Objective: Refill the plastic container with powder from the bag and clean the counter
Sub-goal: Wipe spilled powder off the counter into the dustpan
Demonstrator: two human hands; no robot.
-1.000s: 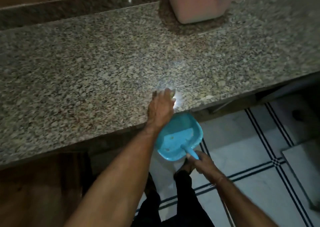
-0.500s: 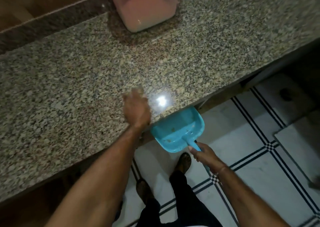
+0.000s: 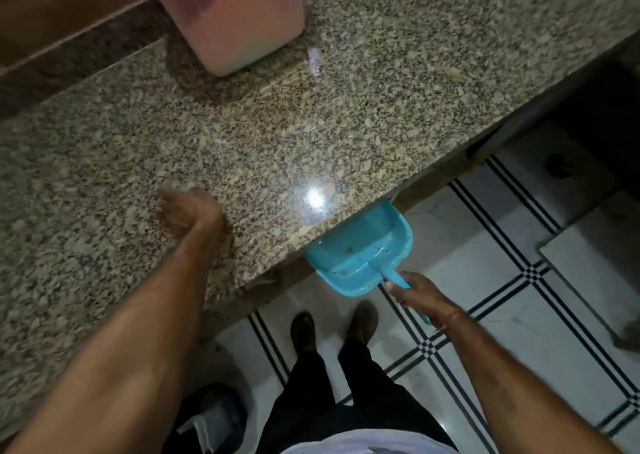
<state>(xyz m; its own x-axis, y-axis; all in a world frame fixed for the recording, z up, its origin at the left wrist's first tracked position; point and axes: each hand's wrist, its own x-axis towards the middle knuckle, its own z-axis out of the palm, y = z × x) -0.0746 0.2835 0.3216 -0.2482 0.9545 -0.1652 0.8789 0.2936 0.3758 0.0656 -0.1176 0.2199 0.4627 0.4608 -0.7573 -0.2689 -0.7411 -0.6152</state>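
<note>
A translucent plastic container [image 3: 235, 17] filled with pale pinkish powder stands at the back of the speckled granite counter [image 3: 381, 107]. My left hand [image 3: 188, 211] lies flat on the counter near its front edge, blurred, fingers apart and holding nothing. My right hand [image 3: 412, 289] grips the handle of a blue dustpan [image 3: 363, 256], held just under the counter's front edge with its mouth tucked beneath the lip. A few crumbs lie in the pan. No bag is in view.
A bright light reflection [image 3: 315, 199] glints on the counter just above the dustpan. Below are white floor tiles with black stripes [image 3: 519, 280], my two feet [image 3: 332, 325], and a dark bin with a white object [image 3: 214, 419] at the lower left.
My left hand has swept leftward along the counter, away from the dustpan. The view has shifted, so the container sits further left and closer. The dustpan stays under the edge.
</note>
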